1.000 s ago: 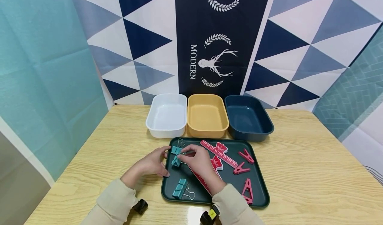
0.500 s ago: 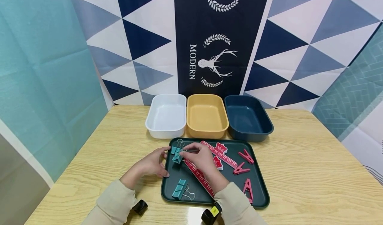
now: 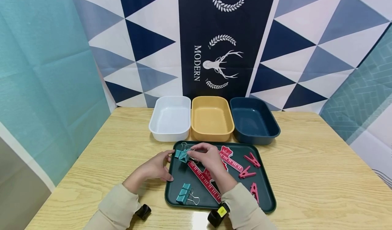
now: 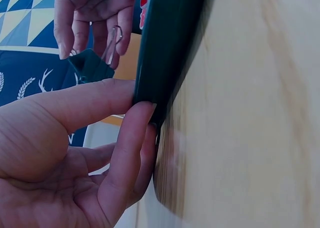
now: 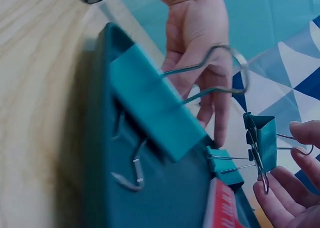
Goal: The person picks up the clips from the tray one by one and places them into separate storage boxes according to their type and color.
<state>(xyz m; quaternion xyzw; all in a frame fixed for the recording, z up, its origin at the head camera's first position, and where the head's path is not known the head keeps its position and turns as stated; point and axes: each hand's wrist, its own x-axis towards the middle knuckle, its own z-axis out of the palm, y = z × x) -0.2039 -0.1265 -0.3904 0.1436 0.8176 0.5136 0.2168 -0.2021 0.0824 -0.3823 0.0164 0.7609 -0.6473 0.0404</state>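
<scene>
Far left on my head feed: left hand (image 3: pixel 154 167) at the edge of the dark green tray (image 3: pixel 177 176), thumb and curled fingers holding the rim. No shift there over the last second.

Next, a teal binder clip (image 3: pixel 178 153) lies in the tray's far left corner, partly hidden. Nearer me, another teal clip (image 3: pixel 184 193) lies unmoved, its wire handles pointing right.

The held clip (image 5: pixel 265 143) is the one that has changed place: a second ago it sat lower in my view; now it overlaps the corner clip. Both wrist feeds show it raised above the tray.

Right hand (image 3: pixel 211 157) pinches its wire handle, grip narrow, and has slid rightward with it. That uncovers more of the nearer red ruler clip (image 3: pixel 203 179) and covers the upper end of the farther red one (image 3: pixel 231 163).

Far right: three pink pegs (image 3: pixel 252 160), same spots, the nearest partly behind the sleeve (image 3: pixel 246 208).
</scene>
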